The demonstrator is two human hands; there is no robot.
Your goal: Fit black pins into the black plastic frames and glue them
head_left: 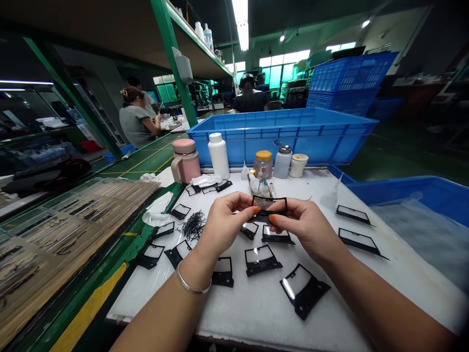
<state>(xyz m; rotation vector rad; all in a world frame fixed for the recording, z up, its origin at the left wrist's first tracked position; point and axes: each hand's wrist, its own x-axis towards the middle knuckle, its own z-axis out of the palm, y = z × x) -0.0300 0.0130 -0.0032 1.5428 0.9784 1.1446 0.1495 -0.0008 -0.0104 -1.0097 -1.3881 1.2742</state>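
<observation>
- Left hand: thumb and fingers pinching the left end of a black frame.
- Right hand: same pinch, right end. Two-ended grip probably keeps the thin piece level and leaves its clear middle uncovered.
- Held frame is up off the white tabletop, in front of me; likely lifted for a closer look or easier finger access.
- Loose frames lie spread out below and left, mostly apart, presumably so clear panels don't rub.
- Two more frames sit off to the right; reason unclear.
- Black strips heaped left of my hands, probably for easy reach.
- White bottle, pink mug, pump bottle line the far edge, seemingly to leave working room.
- Big blue crate stands behind them.
</observation>
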